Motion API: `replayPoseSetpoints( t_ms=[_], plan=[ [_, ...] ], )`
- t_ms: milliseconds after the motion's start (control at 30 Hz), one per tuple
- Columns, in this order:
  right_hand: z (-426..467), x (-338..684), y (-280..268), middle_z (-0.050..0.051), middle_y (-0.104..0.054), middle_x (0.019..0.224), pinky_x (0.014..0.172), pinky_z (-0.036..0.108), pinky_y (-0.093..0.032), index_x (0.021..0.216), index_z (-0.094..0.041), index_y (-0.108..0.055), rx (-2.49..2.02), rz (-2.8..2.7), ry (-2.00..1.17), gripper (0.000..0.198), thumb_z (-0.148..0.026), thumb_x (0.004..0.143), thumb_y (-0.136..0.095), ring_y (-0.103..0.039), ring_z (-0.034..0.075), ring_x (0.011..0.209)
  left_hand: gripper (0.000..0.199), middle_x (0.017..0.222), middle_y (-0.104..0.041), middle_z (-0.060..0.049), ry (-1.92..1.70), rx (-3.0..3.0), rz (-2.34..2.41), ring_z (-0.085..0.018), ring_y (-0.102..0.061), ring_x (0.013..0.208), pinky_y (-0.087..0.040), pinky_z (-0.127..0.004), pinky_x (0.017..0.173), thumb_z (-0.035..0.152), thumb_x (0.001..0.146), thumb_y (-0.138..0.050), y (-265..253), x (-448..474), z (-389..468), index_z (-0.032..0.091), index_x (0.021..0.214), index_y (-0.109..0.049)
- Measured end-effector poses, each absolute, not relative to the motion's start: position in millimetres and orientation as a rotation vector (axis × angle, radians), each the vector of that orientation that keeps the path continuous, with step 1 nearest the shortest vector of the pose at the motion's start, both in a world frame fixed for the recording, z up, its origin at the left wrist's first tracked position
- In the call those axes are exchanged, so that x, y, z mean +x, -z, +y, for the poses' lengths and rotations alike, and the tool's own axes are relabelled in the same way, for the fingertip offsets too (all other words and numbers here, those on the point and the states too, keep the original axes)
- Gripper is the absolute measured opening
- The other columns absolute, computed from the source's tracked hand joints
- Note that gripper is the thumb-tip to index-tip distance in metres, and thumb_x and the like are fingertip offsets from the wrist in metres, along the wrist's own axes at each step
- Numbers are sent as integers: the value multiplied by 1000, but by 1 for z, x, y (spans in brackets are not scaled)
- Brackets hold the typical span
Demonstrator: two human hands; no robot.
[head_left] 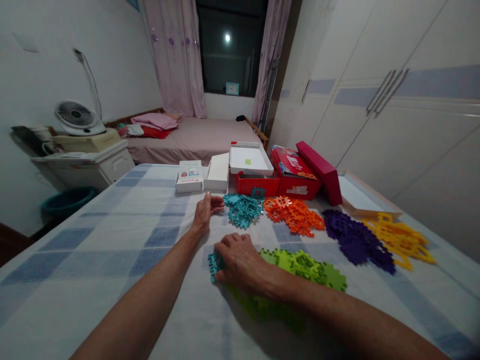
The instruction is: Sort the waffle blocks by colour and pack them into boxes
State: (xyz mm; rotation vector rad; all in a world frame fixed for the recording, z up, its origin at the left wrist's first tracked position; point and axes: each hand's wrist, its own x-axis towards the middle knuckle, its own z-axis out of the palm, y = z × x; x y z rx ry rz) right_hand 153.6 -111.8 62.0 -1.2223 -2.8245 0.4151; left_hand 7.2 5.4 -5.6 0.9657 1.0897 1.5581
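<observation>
My left hand (205, 210) rests on its edge on the cloth, fingers stretched toward the left side of a pile of teal interlocking plastic pieces (243, 210). Closer to me, my right hand (240, 257) curls palm-down over a teal toothed piece (213, 267), whose notched edge shows left of the thumb; the fingers hide the remainder. Under and beyond my right forearm spreads a heap of lime green pieces (300, 262), partly covered by the arm. Orange pieces (294, 215), dark purple pieces (356, 240) and yellow pieces (399, 237) lie in separate piles to the right.
White boxes (189, 176) and a red box (296, 175) line the table's far side, with a white tray-like lid (249, 159) on another red box. A checked cloth (150, 230) covers the table. Beyond stand a bed (210, 132) and a wardrobe (375, 60).
</observation>
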Motion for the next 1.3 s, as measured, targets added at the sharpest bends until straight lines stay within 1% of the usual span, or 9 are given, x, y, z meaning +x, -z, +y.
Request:
replayPoseSetpoints(
  t_ms=[133,300,467,667,767,867,1067,1200,1300],
  plan=[
    [-109,147,-48,14,-61,104,82,39,-37,99,-16,-67,-1234,-2857,-380,37,-44,75,-71,-51,28,101,66,76,-70,-11,-1556,989,1062,-19,-67,69,-54,-32,68,74,74,-49,9,7,7,11,75,-68],
    [-106,164,-45,7,-65,96,75,32,-34,95,-20,-67,-1148,-2789,-446,14,-29,86,-60,-54,20,90,67,75,-70,-11,-1555,1010,1064,-19,-67,68,-54,-32,67,75,73,-49,10,7,7,11,74,-69],
    [-62,175,-74,6,-67,86,72,28,-36,89,-16,-67,-1346,-2486,-485,20,-24,92,-49,-57,17,82,68,75,-70,-11,-1542,1064,1086,-20,-67,69,-54,-33,68,76,74,-48,8,8,4,11,76,-68],
    [-43,228,-108,12,-59,117,90,35,-40,118,-16,-59,-1455,-2204,-255,34,-35,91,-52,-54,22,108,65,73,-70,-11,-1487,1110,1105,-19,-66,67,-54,-31,65,74,72,-52,6,8,3,12,74,-69],
    [-86,277,-106,10,-58,119,98,36,-39,118,-18,-58,-1416,-2049,-275,33,-37,93,-46,-53,21,112,65,73,-70,-11,-1456,1166,1153,-19,-66,66,-54,-32,66,74,74,-50,6,7,-2,12,76,-70],
    [-143,323,-80,9,-60,118,101,39,-41,114,-22,-59,-1575,-1818,-229,34,-42,91,-44,-54,23,115,62,77,-70,-10,-1458,1183,1197,-20,-66,69,-54,-33,67,72,76,-49,6,8,-7,14,78,-70],
    [-215,364,-7,14,-52,134,108,50,-37,127,-19,-50,-1894,-1503,-204,51,-50,88,-39,-47,28,127,65,74,-70,-11,-1297,1417,1323,-24,-65,71,-52,-34,63,77,71,-48,-18,26,-27,16,71,-71],
    [-223,362,19,15,-45,143,112,52,-32,135,-18,-46,-1962,-1508,-219,57,-51,91,-35,-39,28,135,54,90,-71,-10,-1097,1719,1284,-27,-65,87,-53,-39,80,69,78,-45,-40,39,-72,22,80,-73],
    [-220,355,31,15,-41,146,111,53,-32,137,-17,-44,-1970,-1564,-160,57,-50,92,-33,-35,29,137,45,117,-66,-7,-975,1952,1295,-25,-57,114,-42,-42,105,54,88,-41,-36,37,-115,24,101,-71]
  ],
)
